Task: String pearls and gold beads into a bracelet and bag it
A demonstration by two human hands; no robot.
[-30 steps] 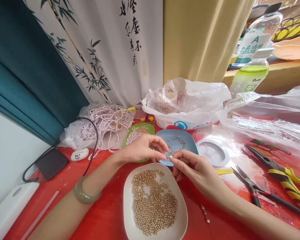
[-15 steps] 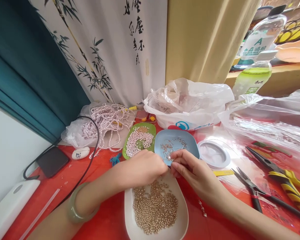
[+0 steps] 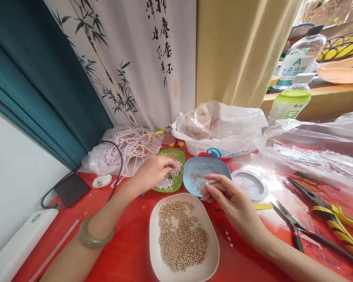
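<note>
My left hand (image 3: 154, 171), with a ring on one finger, reaches over the green tray (image 3: 181, 178). Its fingers are drawn together at the pale pink pearl beads (image 3: 166, 183), and whatever is between the fingertips is hidden. By the near edge of the blue tray (image 3: 191, 166), which holds small metal pins (image 3: 198, 181), my right hand (image 3: 220, 192) keeps thumb and fingers pinched. Something tiny may be in that pinch; I cannot make it out. Below both hands lies a cream tray (image 3: 154, 243) with many gold beads (image 3: 184, 243).
Pliers (image 3: 294, 223) and yellow-handled pliers (image 3: 326, 207) lie at the right. A white spool (image 3: 261, 184) sits beside the blue tray, a plastic bag (image 3: 223, 137) behind it. Bead strands (image 3: 132, 143), a black cable (image 3: 122, 156) and a phone (image 3: 72, 190) are at the left.
My left hand has moved from beside my right hand, above the cream tray, left and away to the green tray's beads. My right hand has stayed near the blue tray. The view has shifted slightly.
</note>
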